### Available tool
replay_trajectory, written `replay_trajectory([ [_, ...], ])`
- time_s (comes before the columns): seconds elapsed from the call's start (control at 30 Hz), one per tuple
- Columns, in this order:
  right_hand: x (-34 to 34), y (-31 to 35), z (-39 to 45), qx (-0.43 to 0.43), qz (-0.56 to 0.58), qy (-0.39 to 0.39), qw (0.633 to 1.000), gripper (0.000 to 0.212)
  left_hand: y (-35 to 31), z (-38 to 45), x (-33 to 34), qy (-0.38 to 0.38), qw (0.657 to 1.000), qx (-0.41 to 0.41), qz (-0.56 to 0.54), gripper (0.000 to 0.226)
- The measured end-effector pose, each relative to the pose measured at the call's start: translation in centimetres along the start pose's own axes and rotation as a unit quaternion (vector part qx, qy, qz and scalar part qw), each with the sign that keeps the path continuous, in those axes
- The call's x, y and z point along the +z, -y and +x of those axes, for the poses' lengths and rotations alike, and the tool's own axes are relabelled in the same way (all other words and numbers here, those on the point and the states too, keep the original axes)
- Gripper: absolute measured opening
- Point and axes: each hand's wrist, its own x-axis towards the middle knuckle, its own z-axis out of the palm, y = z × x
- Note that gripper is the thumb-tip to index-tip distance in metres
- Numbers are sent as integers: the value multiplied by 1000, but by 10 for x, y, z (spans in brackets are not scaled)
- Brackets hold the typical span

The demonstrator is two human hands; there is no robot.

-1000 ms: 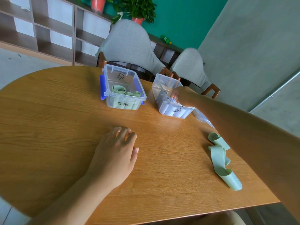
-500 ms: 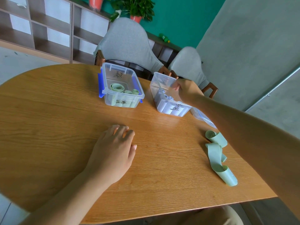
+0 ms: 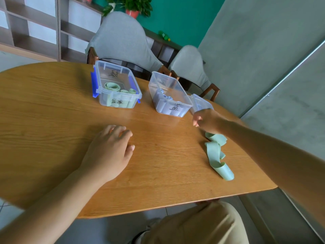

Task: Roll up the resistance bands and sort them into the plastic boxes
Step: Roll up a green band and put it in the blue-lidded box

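Meanwhile, left hand [image 3: 109,152] rests flat on the desk [image 3: 44,120] as right hand [image 3: 205,120], loosely curled and empty, hovers near the unrolled green band [image 3: 215,154], likely the next one to roll.

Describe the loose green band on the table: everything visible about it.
The loose green resistance band is a flat, pale mint strip of smooth, rubbery-looking material, still unrolled. It lies on the wooden table near its right edge, in slack folds, with its near end curled into an open loop and its far end curled under the right forearm. The right hand hangs just beyond its far end and holds nothing; whether the forearm touches the band cannot be told.
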Motion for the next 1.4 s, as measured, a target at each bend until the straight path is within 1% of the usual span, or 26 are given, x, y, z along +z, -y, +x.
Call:
replay_trajectory([
  [0.07,5,-14,-10,23,-23,52,998,29,-1,0,-2,3,1000,-2,-4,30],
  [0.13,8,-22,-21,36,-60,90,993,20,-1,0,-2,7,1000,-2,-4,30],
  [0.2,13,-30,-29,47,-102,101,989,14,0,0,-2,9,1000,0,-3,30],
  [0.23,16,-34,-33,58,-117,91,987,17,0,0,-2,11,1000,1,-4,30],
  [0.3,22,-37,-41,97,-125,72,985,31,-1,0,-3,13,1000,2,-6,30],
  [0.43,38,-34,-51,177,-102,53,977,57,-1,-1,-3,11,1000,4,-7,31],
  [0.5,45,-33,-53,215,-58,30,974,60,-1,-1,-2,9,1000,5,-8,31],
  [0.57,51,-32,-55,256,-2,20,967,68,-1,0,-2,11,1000,5,-6,31],
  [0.67,56,-29,-56,284,64,6,957,72,0,-1,-1,13,1000,8,-5,32],
  [0.73,55,-24,-56,284,102,-30,953,67,-1,-1,-2,15,1000,8,-5,33],
  [0.87,48,2,-66,262,220,-92,935,44,-1,-1,-3,16,1000,4,-9,34],
  [0.97,42,30,-80,228,273,-132,925,40,-3,0,-6,16,1000,0,-16,31],
  [1.07,36,58,-93,192,325,-148,914,26,-7,1,-9,12,999,-10,-47,23],
  [1.13,32,76,-102,167,355,-154,907,18,-11,1,-10,-2,995,-12,-98,17],
  [1.2,28,94,-110,135,397,-164,893,15,-20,0,-14,4,981,-40,-192,16],
  [1.27,23,110,-116,97,432,-169,881,15,-31,0,-18,47,954,-89,-284,19],
  [1.3,21,116,-118,76,445,-167,876,16,-36,1,-21,73,934,-111,-330,22],
  [1.33,19,122,-121,53,458,-164,872,16,-40,2,-23,99,905,-135,-391,26],
  [1.37,18,128,-123,33,467,-161,869,16,-45,3,-26,128,862,-162,-463,31],
  [1.4,16,134,-125,16,474,-160,866,16,-49,4,-29,158,808,-196,-532,37],
])
